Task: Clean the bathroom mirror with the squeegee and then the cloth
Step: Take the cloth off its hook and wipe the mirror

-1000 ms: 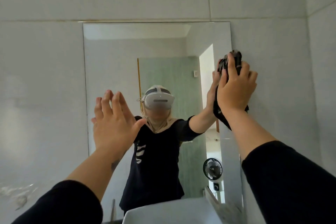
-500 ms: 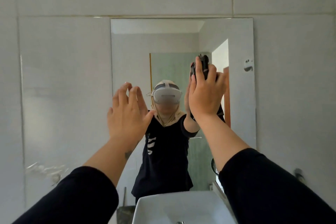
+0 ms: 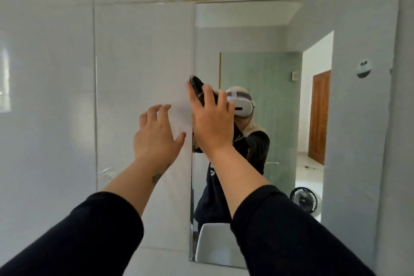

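Seen from a head-worn camera facing a pale tiled bathroom wall (image 3: 51, 119); a frameless mirror (image 3: 358, 119) fixed to the tiles, filling the right half of the view; right hand (image 3: 212, 123) raised against the mirror's left edge, palm flat, fingers spread and pressing a dark cloth (image 3: 198, 89) onto the glass, the cloth bunched under the palm and showing above the fingertips and below the wrist; held flat like this, presumably, to spread pressure and wipe right up to the edge; left hand (image 3: 156, 134) empty, fingers apart and slightly curled, near the tile just beside the mirror, touching or hovering cannot be told, likely there for balance; no squeegee in view, which suggests the cloth stage of the job; reflected in the glass, a person in dark sleeves, a green door, a small black fan (image 3: 303, 201); a white basin (image 3: 210, 246) reflected low down.
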`<action>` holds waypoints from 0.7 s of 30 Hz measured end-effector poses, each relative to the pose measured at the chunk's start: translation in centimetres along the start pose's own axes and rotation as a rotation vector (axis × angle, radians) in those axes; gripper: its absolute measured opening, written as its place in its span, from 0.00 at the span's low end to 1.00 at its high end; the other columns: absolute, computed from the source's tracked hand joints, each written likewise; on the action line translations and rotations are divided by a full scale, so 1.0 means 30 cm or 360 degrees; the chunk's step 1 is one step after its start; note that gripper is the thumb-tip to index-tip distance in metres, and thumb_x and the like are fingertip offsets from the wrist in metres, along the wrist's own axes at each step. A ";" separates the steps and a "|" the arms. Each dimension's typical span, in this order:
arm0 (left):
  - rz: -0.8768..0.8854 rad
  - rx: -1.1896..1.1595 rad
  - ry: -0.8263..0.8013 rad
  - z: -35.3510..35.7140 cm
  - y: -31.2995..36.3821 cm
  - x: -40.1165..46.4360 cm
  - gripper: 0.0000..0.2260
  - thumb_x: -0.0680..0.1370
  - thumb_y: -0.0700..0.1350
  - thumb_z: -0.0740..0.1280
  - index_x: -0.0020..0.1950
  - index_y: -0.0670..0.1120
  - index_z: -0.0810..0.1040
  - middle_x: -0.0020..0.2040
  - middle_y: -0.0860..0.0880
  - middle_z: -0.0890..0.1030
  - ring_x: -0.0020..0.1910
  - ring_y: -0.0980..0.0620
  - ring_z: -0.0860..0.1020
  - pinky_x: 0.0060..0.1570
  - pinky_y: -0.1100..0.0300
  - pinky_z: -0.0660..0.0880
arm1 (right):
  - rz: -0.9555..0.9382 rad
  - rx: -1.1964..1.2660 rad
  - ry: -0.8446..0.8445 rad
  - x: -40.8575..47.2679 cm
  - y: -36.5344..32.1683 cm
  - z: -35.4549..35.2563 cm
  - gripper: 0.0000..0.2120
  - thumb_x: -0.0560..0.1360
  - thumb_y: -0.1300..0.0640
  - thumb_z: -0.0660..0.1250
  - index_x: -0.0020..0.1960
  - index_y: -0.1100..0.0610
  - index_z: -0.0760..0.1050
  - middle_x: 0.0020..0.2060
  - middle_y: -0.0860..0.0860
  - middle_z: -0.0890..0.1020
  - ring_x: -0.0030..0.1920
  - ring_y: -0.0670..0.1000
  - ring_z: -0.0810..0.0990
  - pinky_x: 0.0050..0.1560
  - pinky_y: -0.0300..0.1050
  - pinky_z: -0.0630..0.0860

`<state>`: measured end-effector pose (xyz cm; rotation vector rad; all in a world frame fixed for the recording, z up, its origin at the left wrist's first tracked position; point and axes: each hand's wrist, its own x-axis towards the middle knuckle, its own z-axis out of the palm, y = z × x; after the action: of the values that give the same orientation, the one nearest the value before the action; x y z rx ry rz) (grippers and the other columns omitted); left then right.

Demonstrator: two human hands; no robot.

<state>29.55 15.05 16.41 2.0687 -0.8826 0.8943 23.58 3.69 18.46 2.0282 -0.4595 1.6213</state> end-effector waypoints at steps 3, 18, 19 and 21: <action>-0.0015 -0.0017 -0.0020 0.013 -0.001 -0.023 0.33 0.75 0.53 0.68 0.75 0.48 0.56 0.74 0.49 0.60 0.73 0.47 0.57 0.58 0.48 0.73 | -0.0301 -0.0036 -0.0048 -0.051 0.012 0.008 0.30 0.74 0.58 0.65 0.74 0.49 0.62 0.62 0.56 0.73 0.55 0.60 0.72 0.50 0.56 0.72; 0.0242 -0.0158 -0.0034 0.093 0.241 -0.089 0.27 0.75 0.52 0.68 0.70 0.49 0.61 0.75 0.49 0.55 0.72 0.45 0.56 0.59 0.44 0.73 | -0.0199 -0.0201 -0.0025 -0.178 0.405 -0.105 0.22 0.79 0.52 0.59 0.72 0.46 0.64 0.62 0.53 0.74 0.56 0.57 0.72 0.49 0.51 0.68; 0.0274 -0.0148 -0.0022 0.107 0.265 -0.095 0.27 0.75 0.52 0.68 0.69 0.49 0.61 0.75 0.49 0.54 0.72 0.45 0.56 0.60 0.44 0.73 | -0.0139 -0.0187 -0.0002 -0.184 0.434 -0.115 0.21 0.79 0.51 0.59 0.72 0.46 0.65 0.62 0.53 0.75 0.56 0.56 0.71 0.48 0.51 0.68; 0.0327 -0.0132 -0.0008 0.136 0.314 -0.104 0.26 0.75 0.51 0.68 0.69 0.50 0.62 0.75 0.49 0.54 0.73 0.45 0.55 0.62 0.44 0.71 | -0.0044 -0.0176 0.0010 -0.197 0.488 -0.132 0.22 0.79 0.51 0.60 0.73 0.47 0.64 0.62 0.54 0.74 0.55 0.56 0.69 0.48 0.51 0.68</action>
<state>21.74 7.85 14.93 1.9352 -1.1318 0.9433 10.99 -6.31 15.88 1.9394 -0.5052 1.5509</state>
